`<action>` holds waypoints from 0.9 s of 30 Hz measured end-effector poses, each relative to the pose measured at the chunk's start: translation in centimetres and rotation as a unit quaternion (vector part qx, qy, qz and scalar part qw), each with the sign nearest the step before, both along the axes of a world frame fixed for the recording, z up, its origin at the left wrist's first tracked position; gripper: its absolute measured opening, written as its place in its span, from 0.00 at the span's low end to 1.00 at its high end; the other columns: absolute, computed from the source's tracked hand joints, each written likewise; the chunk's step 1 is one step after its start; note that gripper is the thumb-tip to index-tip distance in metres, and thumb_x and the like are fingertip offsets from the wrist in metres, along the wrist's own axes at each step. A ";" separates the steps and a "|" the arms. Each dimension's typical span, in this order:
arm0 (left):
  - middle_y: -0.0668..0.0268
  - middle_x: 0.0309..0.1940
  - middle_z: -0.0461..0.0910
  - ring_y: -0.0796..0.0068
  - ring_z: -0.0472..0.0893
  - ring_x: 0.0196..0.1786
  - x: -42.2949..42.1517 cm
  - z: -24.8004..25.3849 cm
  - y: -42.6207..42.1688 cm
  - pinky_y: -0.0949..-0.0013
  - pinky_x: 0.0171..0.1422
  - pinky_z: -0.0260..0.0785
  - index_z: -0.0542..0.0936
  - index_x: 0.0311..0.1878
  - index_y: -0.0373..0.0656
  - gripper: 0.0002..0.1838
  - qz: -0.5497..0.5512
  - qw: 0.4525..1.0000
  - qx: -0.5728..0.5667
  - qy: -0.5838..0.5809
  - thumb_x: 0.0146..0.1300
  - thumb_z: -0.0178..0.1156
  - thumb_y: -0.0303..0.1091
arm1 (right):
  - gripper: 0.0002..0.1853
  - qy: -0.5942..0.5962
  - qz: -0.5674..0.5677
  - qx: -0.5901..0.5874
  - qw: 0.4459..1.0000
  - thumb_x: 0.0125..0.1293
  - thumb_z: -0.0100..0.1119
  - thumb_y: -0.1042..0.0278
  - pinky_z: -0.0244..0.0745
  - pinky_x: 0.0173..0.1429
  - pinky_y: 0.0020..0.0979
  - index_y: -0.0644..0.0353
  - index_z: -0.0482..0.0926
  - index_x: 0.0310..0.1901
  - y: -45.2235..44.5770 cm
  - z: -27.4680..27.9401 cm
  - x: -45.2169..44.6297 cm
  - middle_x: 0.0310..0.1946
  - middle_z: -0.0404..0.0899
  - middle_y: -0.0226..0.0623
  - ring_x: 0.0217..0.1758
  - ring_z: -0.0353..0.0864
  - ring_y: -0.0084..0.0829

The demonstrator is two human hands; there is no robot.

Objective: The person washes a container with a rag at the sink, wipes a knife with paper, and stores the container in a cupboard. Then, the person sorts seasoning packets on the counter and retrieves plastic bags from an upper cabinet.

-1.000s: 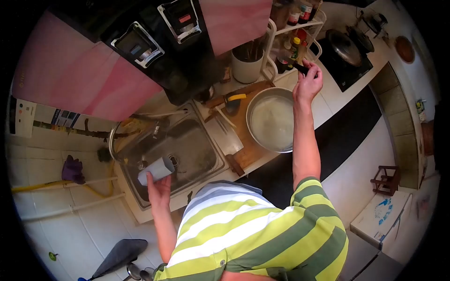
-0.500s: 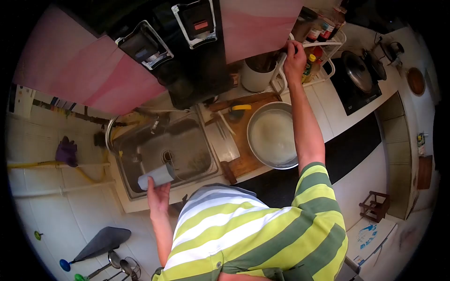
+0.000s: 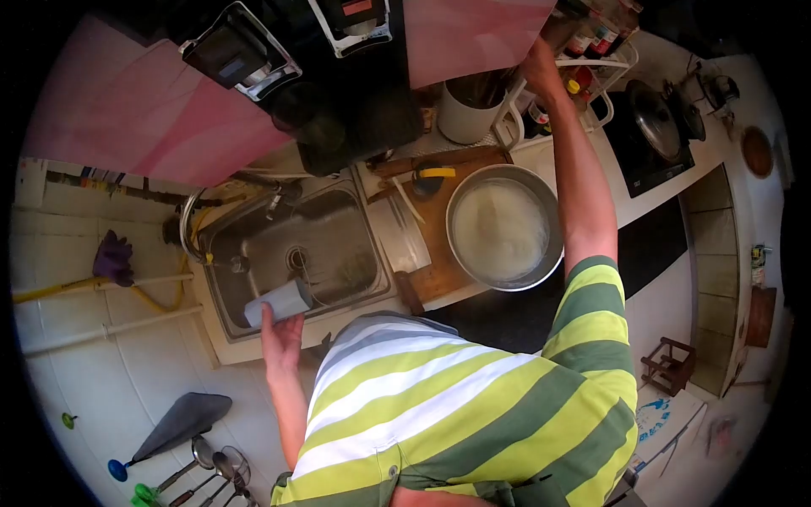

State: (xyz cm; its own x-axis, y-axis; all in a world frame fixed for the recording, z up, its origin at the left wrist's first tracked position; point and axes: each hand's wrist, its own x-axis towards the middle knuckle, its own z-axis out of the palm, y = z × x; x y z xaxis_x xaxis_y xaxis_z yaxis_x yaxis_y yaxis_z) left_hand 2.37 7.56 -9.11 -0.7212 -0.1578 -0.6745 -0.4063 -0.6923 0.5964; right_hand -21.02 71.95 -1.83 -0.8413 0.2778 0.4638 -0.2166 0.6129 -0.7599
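Note:
My left hand (image 3: 282, 342) is closed around a pale grey cylinder (image 3: 279, 304), shaped like a cup and tilted over the near edge of the steel sink (image 3: 338, 253). My right arm stretches up to the wall cabinet, where my right hand (image 3: 541, 69) is at the lower corner of a pink cabinet door (image 3: 473, 38), above the white rack (image 3: 621, 61). Its fingers are dark and partly hidden, so what they hold cannot be made out. Below that arm stands a wide metal pot (image 3: 504, 228) with cloudy whitish liquid in it.
The pot rests on a wooden board (image 3: 443, 283) beside a cleaver (image 3: 404, 237). Behind stands a white utensil holder (image 3: 469, 114). Bottles (image 3: 604, 40) fill the rack. A lidded pan (image 3: 655, 122) is on the cooktop at right. Ladles (image 3: 201, 452) hang on the left wall.
My right hand has reached farther up and slightly right along the cabinet door's edge. The view has shifted a little. My left hand keeps the cylinder over the sink's edge.

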 end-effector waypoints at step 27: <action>0.63 0.52 0.79 0.65 0.81 0.52 -3.6 -3.3 -12.8 0.60 0.55 0.77 0.72 0.59 0.44 0.21 0.051 0.954 -0.289 0.059 0.67 0.65 0.37 | 0.13 -0.317 0.279 -0.019 0.906 0.67 0.56 0.75 0.75 0.58 0.39 0.61 0.81 0.52 -38.9 -16.1 22.3 0.49 0.82 0.49 0.54 0.81 0.48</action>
State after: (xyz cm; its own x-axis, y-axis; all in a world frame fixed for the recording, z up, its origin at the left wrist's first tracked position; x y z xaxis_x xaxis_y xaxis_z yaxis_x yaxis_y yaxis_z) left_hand -1.21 -5.28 -12.36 -0.7469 -0.5528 -0.3694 -0.2611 -0.2671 0.9276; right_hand 1.31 33.05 -17.95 -0.9498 -0.2675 -0.1623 0.0023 0.5125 -0.8587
